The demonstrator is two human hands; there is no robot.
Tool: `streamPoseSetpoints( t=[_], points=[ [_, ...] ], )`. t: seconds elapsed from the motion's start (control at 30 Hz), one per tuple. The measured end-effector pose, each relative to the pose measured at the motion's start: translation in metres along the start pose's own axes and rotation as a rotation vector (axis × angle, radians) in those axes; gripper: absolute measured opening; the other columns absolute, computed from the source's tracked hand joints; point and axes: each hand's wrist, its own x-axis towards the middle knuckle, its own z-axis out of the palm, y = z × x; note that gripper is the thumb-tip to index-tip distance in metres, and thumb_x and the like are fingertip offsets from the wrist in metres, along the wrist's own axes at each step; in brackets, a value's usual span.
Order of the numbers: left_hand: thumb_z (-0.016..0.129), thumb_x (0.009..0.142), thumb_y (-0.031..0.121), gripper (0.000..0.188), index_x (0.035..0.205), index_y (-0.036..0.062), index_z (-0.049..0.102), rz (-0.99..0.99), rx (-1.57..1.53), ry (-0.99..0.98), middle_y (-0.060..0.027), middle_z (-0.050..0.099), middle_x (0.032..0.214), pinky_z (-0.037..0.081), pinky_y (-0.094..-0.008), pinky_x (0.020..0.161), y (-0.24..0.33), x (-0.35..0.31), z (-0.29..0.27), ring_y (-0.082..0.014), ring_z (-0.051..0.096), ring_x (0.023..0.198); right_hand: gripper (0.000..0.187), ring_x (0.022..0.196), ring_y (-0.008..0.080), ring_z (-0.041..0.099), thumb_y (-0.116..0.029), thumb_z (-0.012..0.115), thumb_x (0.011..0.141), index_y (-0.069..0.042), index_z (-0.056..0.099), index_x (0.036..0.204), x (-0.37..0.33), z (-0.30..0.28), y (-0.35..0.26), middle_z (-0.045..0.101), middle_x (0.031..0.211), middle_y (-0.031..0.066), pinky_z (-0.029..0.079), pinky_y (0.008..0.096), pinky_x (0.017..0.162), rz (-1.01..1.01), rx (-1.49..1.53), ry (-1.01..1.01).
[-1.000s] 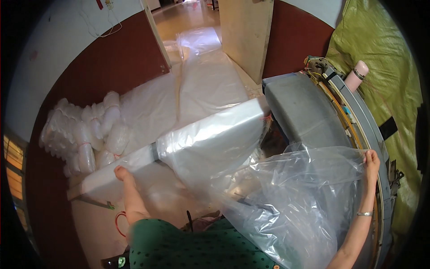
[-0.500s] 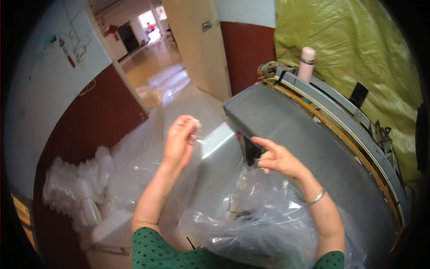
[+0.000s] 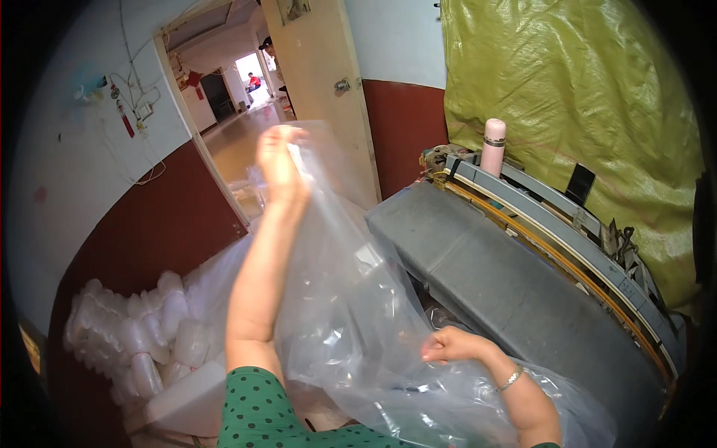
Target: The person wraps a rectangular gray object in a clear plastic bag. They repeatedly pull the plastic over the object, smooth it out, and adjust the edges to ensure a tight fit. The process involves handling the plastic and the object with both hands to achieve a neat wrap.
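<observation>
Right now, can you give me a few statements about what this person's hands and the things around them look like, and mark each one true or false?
1. The left hand is raised high, gripping the clear plastic bag. True.
2. The right hand holds the pink bottle. False: it grips the bag; the bottle stands on the grey machine.
3. A green tarp hangs behind the machine. True.
4. The door is shut. False: it stands open onto a corridor.

Clear plastic bag (image 3: 351, 299), green polka-dot sleeve (image 3: 258, 407), olive tarp (image 3: 567, 97), pink bottle (image 3: 493, 145)
</observation>
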Motion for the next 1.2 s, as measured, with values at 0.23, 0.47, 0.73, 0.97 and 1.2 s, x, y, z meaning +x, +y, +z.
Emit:
streamPoseSetpoints(
  t=[0.23, 0.47, 0.73, 0.97, 1.2],
  points=[
    [0.048, 0.082, 0.002, 0.009, 0.087, -0.0004, 0.055, 0.200, 0.369, 0.499, -0.0042, 0.058, 0.077, 0.045, -0.0248, 0.062, 0.022, 0.088, -0.184, -0.0120, 0.053, 0.067, 0.016, 0.054, 0.0082, 0.050, -0.018, 0.065, 0.079, -0.003, 0.061, 0.082, -0.068, -0.033, -0.006, 0.057, 0.062, 0.0011, 0.041, 0.0251, 0.051, 0.150, -0.064, 0.452],
    [0.057, 0.077, 0.009, 0.034, 0.109, 0.0010, 0.049, 0.148, 0.744, -0.261, -0.0136, 0.050, 0.109, 0.038, -0.0332, 0.088, 0.019, -0.048, -0.042, -0.0216, 0.049, 0.097, 0.016, 0.052, 0.0117, 0.052, -0.016, 0.064, 0.078, 0.000, 0.060, 0.075, -0.078, -0.055, -0.037, 0.056, 0.056, 0.0068, 0.042, 0.0282, 0.051, -0.033, -0.255, 0.963],
    [0.058, 0.076, 0.001, 0.049, 0.122, 0.0076, 0.044, -0.225, 0.600, -1.321, -0.0200, 0.060, 0.092, 0.048, -0.0364, 0.069, -0.026, -0.214, 0.074, -0.0329, 0.062, 0.080, 0.018, 0.061, 0.0309, 0.060, -0.020, 0.063, 0.078, -0.003, 0.058, 0.077, -0.069, -0.044, -0.073, 0.059, 0.064, 0.0161, 0.046, 0.0378, 0.057, -0.150, -0.595, 0.972],
    [0.049, 0.092, 0.017, 0.015, 0.092, 0.0036, 0.056, -0.723, 0.252, -0.771, 0.0027, 0.045, 0.056, 0.027, -0.0188, 0.041, -0.054, -0.194, 0.078, -0.0036, 0.040, 0.046, 0.013, 0.058, 0.0166, 0.056, -0.013, 0.057, 0.084, -0.001, 0.055, 0.078, -0.120, -0.081, -0.009, 0.056, 0.061, 0.0046, 0.044, 0.0291, 0.055, -0.133, -0.132, 1.406],
    [0.045, 0.093, 0.024, 0.023, 0.090, 0.0032, 0.055, -0.871, 0.176, -0.681, 0.0032, 0.041, 0.050, 0.023, -0.0198, 0.039, -0.064, -0.209, 0.082, -0.0044, 0.032, 0.040, 0.006, 0.083, 0.0112, 0.054, -0.007, 0.058, 0.083, -0.001, 0.060, 0.083, -0.086, -0.058, -0.010, 0.057, 0.092, 0.0058, 0.044, 0.0242, 0.072, -0.528, -0.036, 1.166]
  ],
)
